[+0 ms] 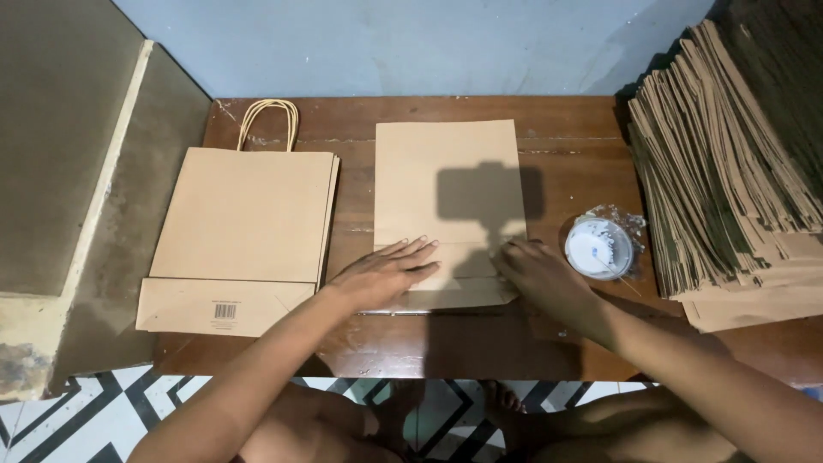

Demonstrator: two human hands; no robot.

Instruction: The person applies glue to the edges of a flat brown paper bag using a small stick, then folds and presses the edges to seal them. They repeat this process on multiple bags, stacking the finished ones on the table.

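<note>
A flat brown paper bag (446, 184) lies in the middle of a low wooden table (566, 154), its folded bottom flap toward me. My left hand (381, 273) lies flat, palm down and fingers spread, on the left part of that flap. My right hand (540, 274) presses the flap's right end with bent fingers. Neither hand grips anything. A shadow of the head camera falls across the bag.
A small pile of finished brown bags (244, 231) with twisted paper handles lies at the left. A tall, leaning stack of flat brown paper sheets (729, 171) fills the right side. A small round white glue pot (598, 249) stands beside my right hand. My legs and tiled floor show below.
</note>
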